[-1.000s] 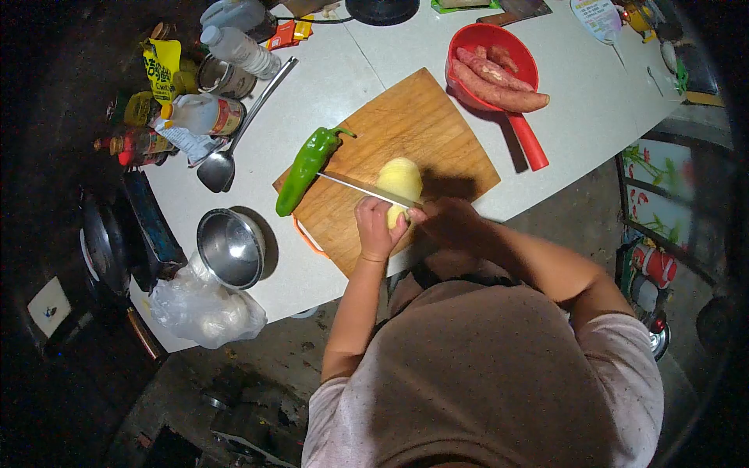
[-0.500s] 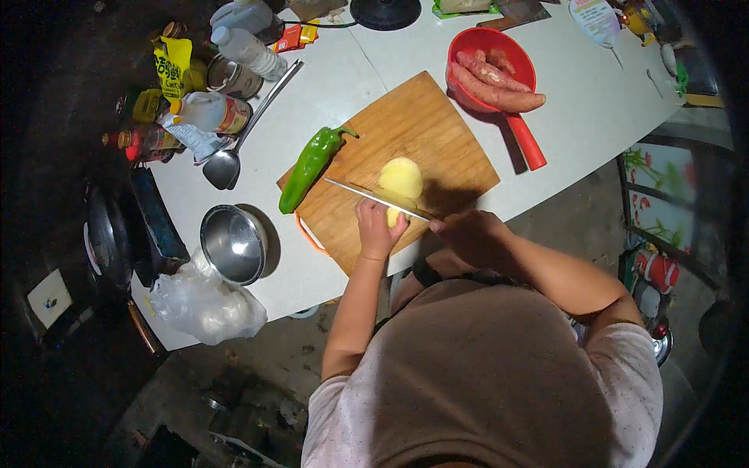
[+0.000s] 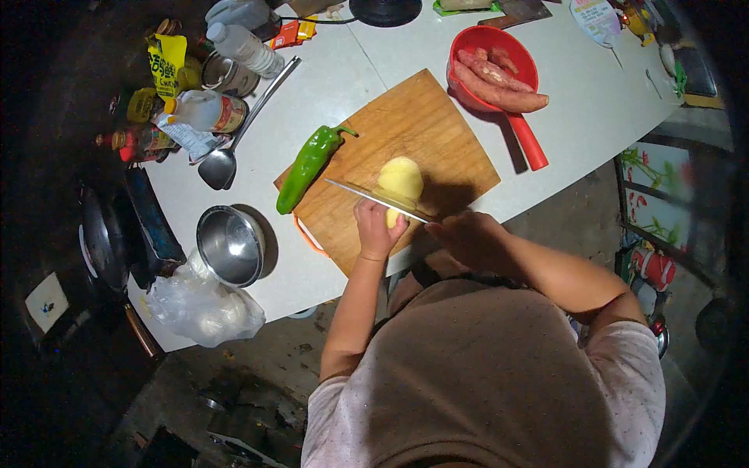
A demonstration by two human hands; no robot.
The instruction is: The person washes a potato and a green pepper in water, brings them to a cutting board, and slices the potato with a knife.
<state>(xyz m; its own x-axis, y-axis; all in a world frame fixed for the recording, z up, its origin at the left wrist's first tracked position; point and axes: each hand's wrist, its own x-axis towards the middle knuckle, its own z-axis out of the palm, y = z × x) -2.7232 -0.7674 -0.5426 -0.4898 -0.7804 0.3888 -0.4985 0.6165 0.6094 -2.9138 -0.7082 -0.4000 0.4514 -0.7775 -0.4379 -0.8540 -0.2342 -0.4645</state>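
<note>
A peeled, pale yellow potato, partly cut into slices, lies on the wooden cutting board. My left hand grips the near end of the potato, its fingers beside the blade. My right hand is closed around the handle of a kitchen knife, and the handle is mostly hidden in shadow. The blade lies across the potato, pointing left. A long green pepper rests on the board's left edge, apart from both hands.
A red strainer with sweet potatoes stands right of the board. To the left are a steel bowl, a plastic bag, a spatula and several bottles. A cleaver lies at the back.
The view has shifted very slightly. Both hands, the knife and the potato keep nearly the same places.
</note>
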